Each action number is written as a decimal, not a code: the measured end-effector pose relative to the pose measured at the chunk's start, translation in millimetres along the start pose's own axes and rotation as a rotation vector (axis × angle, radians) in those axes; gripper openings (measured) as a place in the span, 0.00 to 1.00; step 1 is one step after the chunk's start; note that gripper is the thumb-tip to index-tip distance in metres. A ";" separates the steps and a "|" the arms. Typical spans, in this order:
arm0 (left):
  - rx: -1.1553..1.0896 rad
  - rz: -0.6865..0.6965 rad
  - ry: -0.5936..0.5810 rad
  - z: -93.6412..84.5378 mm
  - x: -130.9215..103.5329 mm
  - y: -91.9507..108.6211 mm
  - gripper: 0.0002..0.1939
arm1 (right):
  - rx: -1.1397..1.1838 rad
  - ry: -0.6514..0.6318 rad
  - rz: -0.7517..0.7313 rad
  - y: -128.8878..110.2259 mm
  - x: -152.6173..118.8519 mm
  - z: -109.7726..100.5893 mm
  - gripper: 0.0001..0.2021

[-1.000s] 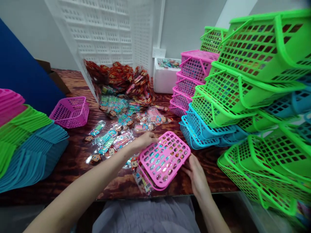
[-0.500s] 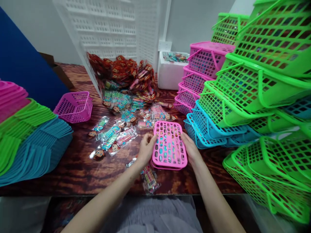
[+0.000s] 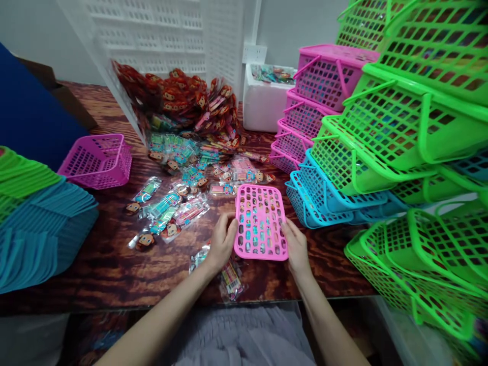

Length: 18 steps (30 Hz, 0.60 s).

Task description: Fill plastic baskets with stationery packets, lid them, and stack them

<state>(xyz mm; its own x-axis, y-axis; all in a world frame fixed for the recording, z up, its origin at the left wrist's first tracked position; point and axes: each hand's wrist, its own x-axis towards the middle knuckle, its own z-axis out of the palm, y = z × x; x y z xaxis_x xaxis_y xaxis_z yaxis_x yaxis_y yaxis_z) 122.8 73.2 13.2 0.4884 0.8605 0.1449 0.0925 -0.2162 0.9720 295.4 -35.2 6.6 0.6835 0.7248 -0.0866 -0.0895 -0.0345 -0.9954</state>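
Observation:
A pink lidded basket (image 3: 262, 223) is between my two hands in the middle of the table. Through the slots of its lid, colourful packets show inside; its side walls are mostly hidden under the lid. My left hand (image 3: 223, 241) grips the left edge, thumb against the rim. On the opposite edge, my right hand (image 3: 296, 248) has its fingers closed round the side. Beside my left wrist lie a few doll-shaped packets in clear wrap (image 3: 232, 279). More wrapped packets (image 3: 163, 208) are spread out to the left.
An open pink basket (image 3: 99, 165) stands at the left, near nested blue and green baskets (image 3: 41, 218). A tipped white crate (image 3: 152, 30) spills packets at the back. Filled green baskets (image 3: 419, 112), pink ones (image 3: 324, 76) and blue ones (image 3: 324, 198) are stacked at the right.
The lid now sits level over the basket, whose lower rim no longer shows below it. My left hand has slid down the left edge. The view has shifted slightly.

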 end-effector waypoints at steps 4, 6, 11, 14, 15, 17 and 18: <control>0.247 0.304 -0.112 -26.1 -2.6 10.4 0.18 | -0.497 0.108 -0.449 -11.8 -18.1 -8.9 0.24; 0.435 0.595 -0.365 -42.6 -5.5 17.6 0.24 | -0.752 -0.023 -0.724 -16.9 -31.7 -13.1 0.24; 0.559 0.798 -0.754 -62.2 -6.2 22.1 0.32 | -1.063 -0.318 -1.016 -16.2 -48.7 -9.7 0.29; 0.488 0.769 -0.733 -60.1 -4.3 10.3 0.28 | -1.102 -0.259 -1.089 -7.7 -44.7 -5.2 0.27; 0.464 0.757 -0.720 -58.7 -4.3 5.1 0.27 | -1.095 -0.237 -1.127 -3.9 -42.7 -4.4 0.27; 0.441 0.760 -0.678 -55.5 -6.0 -5.1 0.28 | -1.064 -0.190 -1.206 3.6 -39.3 -3.5 0.27; 0.447 0.775 -0.649 -53.8 -7.9 -9.5 0.29 | -1.049 -0.164 -1.238 6.9 -38.3 -3.4 0.27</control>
<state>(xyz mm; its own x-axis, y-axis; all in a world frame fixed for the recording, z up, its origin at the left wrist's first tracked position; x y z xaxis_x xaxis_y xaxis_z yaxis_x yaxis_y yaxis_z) 71.4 93.3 12.9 0.8999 0.0428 0.4340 -0.1941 -0.8518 0.4865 271.1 -65.5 2.9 -0.1271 0.7233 0.6787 0.9757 0.2142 -0.0456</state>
